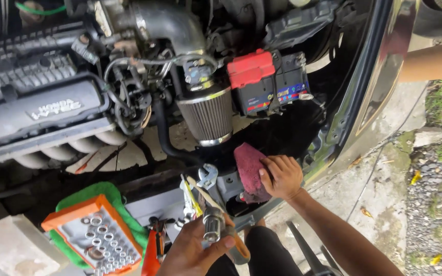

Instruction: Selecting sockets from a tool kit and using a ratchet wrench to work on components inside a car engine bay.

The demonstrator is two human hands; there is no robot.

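My left hand (193,251) is low in the middle, closed around a bundle of tools (212,214): a chrome socket on an orange-handled driver and a couple of open-ended wrenches that stick up toward the engine bay. My right hand (281,176) reaches in from the lower right. It presses a dark pink rag (248,166) against the car's front frame, just below the cone air filter (205,115). The fingers are curled over the rag's edge.
An open engine bay fills the top, with a black engine cover (37,105), a metal intake pipe (172,23) and a battery with a red cap (267,79). An orange socket tray (95,236) lies on a green cloth at lower left. Another person's arm (433,61) shows at upper right, above concrete and gravel ground.
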